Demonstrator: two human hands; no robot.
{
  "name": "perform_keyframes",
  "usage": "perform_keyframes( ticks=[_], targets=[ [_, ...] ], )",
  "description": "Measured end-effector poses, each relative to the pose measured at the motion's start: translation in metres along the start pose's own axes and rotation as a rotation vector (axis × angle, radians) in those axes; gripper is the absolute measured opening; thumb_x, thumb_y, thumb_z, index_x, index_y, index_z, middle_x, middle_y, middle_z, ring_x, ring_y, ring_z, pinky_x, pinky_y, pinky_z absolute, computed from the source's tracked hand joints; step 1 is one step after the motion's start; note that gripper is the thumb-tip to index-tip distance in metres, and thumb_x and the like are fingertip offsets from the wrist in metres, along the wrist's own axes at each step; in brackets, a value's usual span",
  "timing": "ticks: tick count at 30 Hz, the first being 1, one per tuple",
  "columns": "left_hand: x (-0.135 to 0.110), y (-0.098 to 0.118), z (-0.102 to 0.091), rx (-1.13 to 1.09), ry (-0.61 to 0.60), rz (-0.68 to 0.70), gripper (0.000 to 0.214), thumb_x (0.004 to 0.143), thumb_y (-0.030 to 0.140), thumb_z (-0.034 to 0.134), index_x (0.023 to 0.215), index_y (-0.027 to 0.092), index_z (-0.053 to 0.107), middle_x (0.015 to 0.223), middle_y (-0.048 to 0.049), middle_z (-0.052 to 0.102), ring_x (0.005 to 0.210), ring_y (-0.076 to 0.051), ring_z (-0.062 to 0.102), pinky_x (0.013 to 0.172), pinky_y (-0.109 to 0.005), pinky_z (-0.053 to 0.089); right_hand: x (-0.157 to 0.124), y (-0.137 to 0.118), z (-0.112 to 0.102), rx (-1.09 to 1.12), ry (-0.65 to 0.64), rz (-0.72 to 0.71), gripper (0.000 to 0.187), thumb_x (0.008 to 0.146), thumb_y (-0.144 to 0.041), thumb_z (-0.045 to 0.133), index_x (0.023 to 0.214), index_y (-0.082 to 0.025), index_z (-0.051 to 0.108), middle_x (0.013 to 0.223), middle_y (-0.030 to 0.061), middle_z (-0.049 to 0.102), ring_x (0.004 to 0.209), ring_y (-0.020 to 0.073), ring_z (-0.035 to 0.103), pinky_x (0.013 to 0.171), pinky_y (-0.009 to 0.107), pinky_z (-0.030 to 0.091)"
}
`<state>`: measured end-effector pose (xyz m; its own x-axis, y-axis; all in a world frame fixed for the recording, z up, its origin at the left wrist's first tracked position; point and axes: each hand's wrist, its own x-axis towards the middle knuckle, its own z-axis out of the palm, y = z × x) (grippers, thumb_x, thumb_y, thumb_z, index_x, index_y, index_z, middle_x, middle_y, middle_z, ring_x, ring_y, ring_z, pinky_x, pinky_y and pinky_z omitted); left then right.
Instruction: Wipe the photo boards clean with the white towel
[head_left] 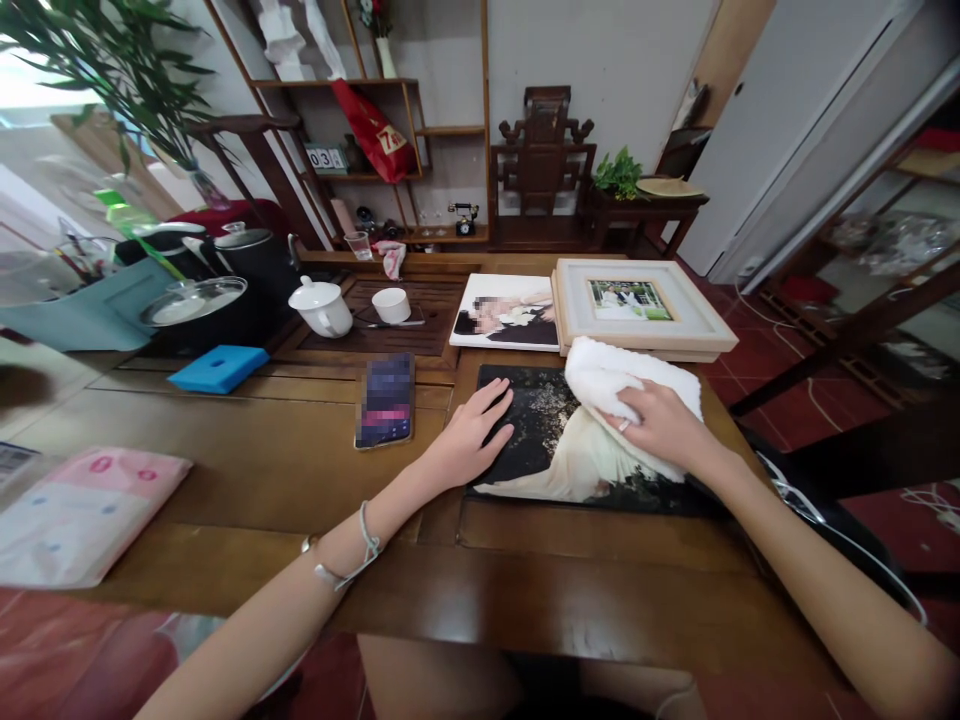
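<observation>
A dark photo print (551,440) of a figure in a white gown lies flat on the wooden table (285,470) in front of me. My left hand (472,435) rests open on its left edge, fingers spread and flat. My right hand (660,425) presses a white towel (615,385) onto the print's right part, fingers curled over the cloth. A ring shows on that hand.
A framed picture (641,305) and another print (506,312) lie behind the dark photo. A phone (385,402) lies left of my left hand. Further left are a blue pad (219,368), a pink packet (75,515), a white teapot (324,306), a cup (391,305) and kettles (247,262).
</observation>
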<state>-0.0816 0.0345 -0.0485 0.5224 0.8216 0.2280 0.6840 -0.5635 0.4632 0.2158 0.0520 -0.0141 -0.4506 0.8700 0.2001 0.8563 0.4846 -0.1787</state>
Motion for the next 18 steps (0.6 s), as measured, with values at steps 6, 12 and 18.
perform_keyframes(
  ticks=[6, 12, 18],
  targets=[
    [0.0, -0.001, 0.001, 0.0, 0.01, 0.0, 0.049, 0.097, 0.032, 0.04, 0.143, 0.016, 0.038, 0.155, -0.014, 0.029, 0.145, -0.027, 0.023, 0.115, -0.052, 0.029, -0.013, -0.03, -0.005, 0.115, 0.001, -0.24, 0.011, 0.07, -0.018, 0.059, 0.072, -0.02, 0.069, 0.13, 0.0146, 0.061, 0.128, 0.034, 0.05, 0.106, 0.054, 0.04],
    [0.0, -0.001, 0.0, -0.02, -0.003, 0.014, 0.047, 0.097, 0.029, 0.039, 0.143, 0.019, 0.039, 0.155, -0.0128, 0.031, 0.145, -0.027, 0.025, 0.115, -0.05, 0.03, -0.018, -0.058, -0.003, 0.278, -0.056, -0.497, 0.013, 0.066, -0.012, 0.06, 0.069, -0.02, 0.07, 0.138, 0.0121, 0.055, 0.129, 0.0303, 0.05, 0.112, 0.051, 0.035],
    [0.001, 0.001, 0.0, -0.002, 0.002, -0.005, 0.048, 0.097, 0.031, 0.041, 0.142, 0.017, 0.04, 0.155, -0.0132, 0.031, 0.145, -0.027, 0.024, 0.116, -0.05, 0.028, -0.009, -0.012, -0.002, 0.049, -0.001, -0.11, 0.017, 0.081, -0.024, 0.056, 0.078, -0.016, 0.071, 0.115, 0.018, 0.069, 0.123, 0.0374, 0.054, 0.095, 0.05, 0.05]
  ],
)
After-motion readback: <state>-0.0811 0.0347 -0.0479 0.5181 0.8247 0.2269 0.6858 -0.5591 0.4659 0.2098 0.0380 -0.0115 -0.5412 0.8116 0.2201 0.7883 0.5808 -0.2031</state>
